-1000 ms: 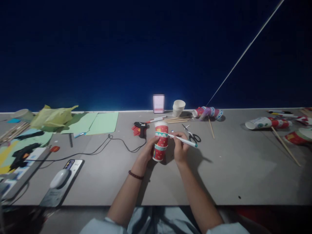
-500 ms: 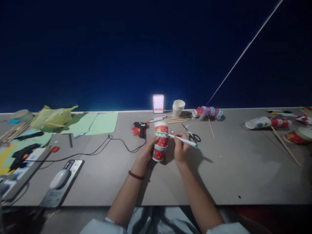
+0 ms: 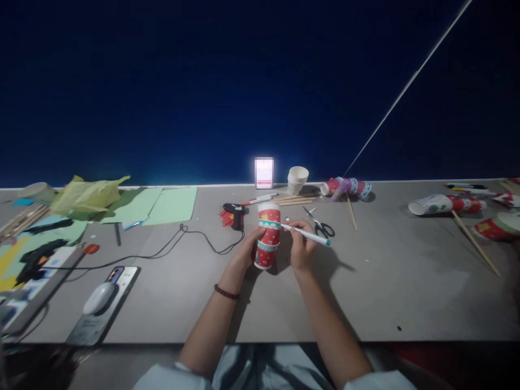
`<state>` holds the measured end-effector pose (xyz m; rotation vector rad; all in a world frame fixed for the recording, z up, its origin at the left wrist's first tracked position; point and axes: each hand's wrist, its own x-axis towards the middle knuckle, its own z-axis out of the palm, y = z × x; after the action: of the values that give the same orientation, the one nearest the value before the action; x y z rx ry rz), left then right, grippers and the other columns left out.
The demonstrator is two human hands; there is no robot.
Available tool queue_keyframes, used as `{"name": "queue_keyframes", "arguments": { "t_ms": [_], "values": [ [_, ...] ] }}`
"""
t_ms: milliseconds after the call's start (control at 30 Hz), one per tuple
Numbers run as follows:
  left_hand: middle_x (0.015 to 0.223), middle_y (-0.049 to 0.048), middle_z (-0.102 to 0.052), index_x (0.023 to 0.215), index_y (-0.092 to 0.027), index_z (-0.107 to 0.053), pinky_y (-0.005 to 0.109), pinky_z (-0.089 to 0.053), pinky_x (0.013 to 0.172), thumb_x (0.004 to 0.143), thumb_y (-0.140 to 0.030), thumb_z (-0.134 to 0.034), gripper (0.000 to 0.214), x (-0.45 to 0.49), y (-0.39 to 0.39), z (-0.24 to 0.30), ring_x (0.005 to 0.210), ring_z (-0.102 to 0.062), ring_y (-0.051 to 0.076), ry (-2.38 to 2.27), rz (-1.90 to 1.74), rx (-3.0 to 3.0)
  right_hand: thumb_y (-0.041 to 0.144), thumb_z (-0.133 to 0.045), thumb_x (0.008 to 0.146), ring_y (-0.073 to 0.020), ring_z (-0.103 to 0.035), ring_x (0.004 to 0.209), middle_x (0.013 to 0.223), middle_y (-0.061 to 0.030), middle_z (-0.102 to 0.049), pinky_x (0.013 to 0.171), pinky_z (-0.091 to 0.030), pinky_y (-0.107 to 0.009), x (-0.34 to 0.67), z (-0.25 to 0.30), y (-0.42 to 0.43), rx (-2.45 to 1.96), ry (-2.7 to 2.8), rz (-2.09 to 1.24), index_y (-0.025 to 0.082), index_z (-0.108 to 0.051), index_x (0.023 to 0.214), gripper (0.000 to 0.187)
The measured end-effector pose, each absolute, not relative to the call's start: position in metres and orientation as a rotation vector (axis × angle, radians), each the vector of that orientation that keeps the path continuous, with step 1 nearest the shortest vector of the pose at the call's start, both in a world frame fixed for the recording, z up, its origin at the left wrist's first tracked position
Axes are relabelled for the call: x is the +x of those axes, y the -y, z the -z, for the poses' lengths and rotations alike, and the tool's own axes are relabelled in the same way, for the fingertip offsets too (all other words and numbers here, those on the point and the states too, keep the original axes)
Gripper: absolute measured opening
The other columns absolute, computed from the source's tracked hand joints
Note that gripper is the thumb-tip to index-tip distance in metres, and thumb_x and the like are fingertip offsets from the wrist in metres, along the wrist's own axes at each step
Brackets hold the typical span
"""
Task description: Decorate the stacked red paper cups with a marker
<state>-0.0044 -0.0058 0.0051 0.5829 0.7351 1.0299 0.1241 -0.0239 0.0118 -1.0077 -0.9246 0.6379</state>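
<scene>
My left hand (image 3: 247, 250) is wrapped round the left side of two red paper cups joined end to end (image 3: 268, 238), held nearly upright above the table. Teal and white bands with patterns run round the cups. In my right hand (image 3: 301, 246) is a white marker pen (image 3: 311, 235) with a teal end, its tip at the upper teal band. Whether the tip touches the cup I cannot tell. Just behind that hand lie black-handled scissors (image 3: 323, 227). A black glue gun (image 3: 234, 214) rests left of the cups, on red scraps.
White paper cups (image 3: 297, 179) stand stacked by the wall, near a lit phone screen (image 3: 264, 173). Decorated cup pieces with sticks (image 3: 351, 188) lie to the right. Green paper (image 3: 173, 206), a power strip (image 3: 40, 287) and a phone (image 3: 103, 309) lie left. The glue gun's cord (image 3: 150, 255) crosses the table.
</scene>
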Motion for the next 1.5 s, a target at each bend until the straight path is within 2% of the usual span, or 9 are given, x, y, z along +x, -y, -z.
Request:
{"name": "queue_keyframes", "arguments": {
  "t_ms": [167,333,500,800,1167,1500],
  "values": [
    [0.080,0.0147,-0.075,0.091,-0.006,-0.075,0.033,-0.052,0.075,0.068,-0.037,-0.078,0.039,-0.0047,0.0067,-0.0080,0.076,-0.071,0.026,-0.752,-1.027,0.559,0.021,-0.054,0.079,-0.0189,-0.067,0.082,0.079,-0.0009,-0.069,0.081,-0.053,-0.035,0.1240,-0.0129,0.0240,-1.000,0.912,-0.661,0.022,-0.060,0.075,0.006],
    [0.073,0.0110,-0.074,0.091,-0.008,-0.075,0.033,-0.052,0.075,0.070,-0.037,-0.077,0.036,-0.0047,0.0078,-0.0090,0.071,-0.069,0.024,-0.727,-1.033,0.562,0.021,-0.053,0.078,-0.0183,-0.067,0.080,0.079,-0.0008,-0.069,0.078,-0.053,-0.034,0.1236,-0.0132,0.0239,-0.998,0.916,-0.652,0.022,-0.059,0.076,0.007],
    [0.080,0.0122,-0.075,0.092,-0.009,-0.074,0.032,-0.052,0.073,0.069,-0.038,-0.077,0.037,-0.0055,0.0065,-0.0041,0.073,-0.070,0.024,-0.742,-1.024,0.573,0.023,-0.053,0.079,-0.0183,-0.067,0.079,0.080,-0.0013,-0.070,0.072,-0.052,-0.032,0.1230,-0.0128,0.0242,-1.023,0.886,-0.664,0.022,-0.059,0.076,0.007],
    [0.088,0.0140,-0.075,0.094,-0.008,-0.074,0.034,-0.052,0.079,0.070,-0.040,-0.076,0.040,-0.0047,0.0069,-0.0087,0.081,-0.070,0.026,-0.711,-1.024,0.599,0.021,-0.054,0.078,-0.0185,-0.067,0.080,0.079,-0.0011,-0.070,0.076,-0.053,-0.034,0.1239,-0.0108,0.0232,-0.995,0.894,-0.671,0.021,-0.060,0.076,0.006],
    [0.083,0.0124,-0.076,0.090,-0.010,-0.075,0.032,-0.052,0.079,0.067,-0.038,-0.078,0.036,-0.0044,0.0056,-0.0067,0.088,-0.071,0.028,-0.736,-1.036,0.583,0.025,-0.057,0.080,-0.0205,-0.067,0.086,0.081,-0.0013,-0.068,0.082,-0.053,-0.036,0.1238,-0.0113,0.0251,-0.997,0.919,-0.682,0.022,-0.062,0.080,0.006],
    [0.085,0.0133,-0.076,0.093,-0.008,-0.076,0.030,-0.051,0.077,0.068,-0.041,-0.078,0.041,-0.0060,0.0040,-0.0018,0.081,-0.071,0.025,-0.727,-1.038,0.629,0.024,-0.056,0.081,-0.0198,-0.066,0.087,0.082,-0.0007,-0.066,0.085,-0.051,-0.036,0.1248,-0.0085,0.0249,-0.977,0.935,-0.681,0.022,-0.062,0.081,0.006]
  ]
}}
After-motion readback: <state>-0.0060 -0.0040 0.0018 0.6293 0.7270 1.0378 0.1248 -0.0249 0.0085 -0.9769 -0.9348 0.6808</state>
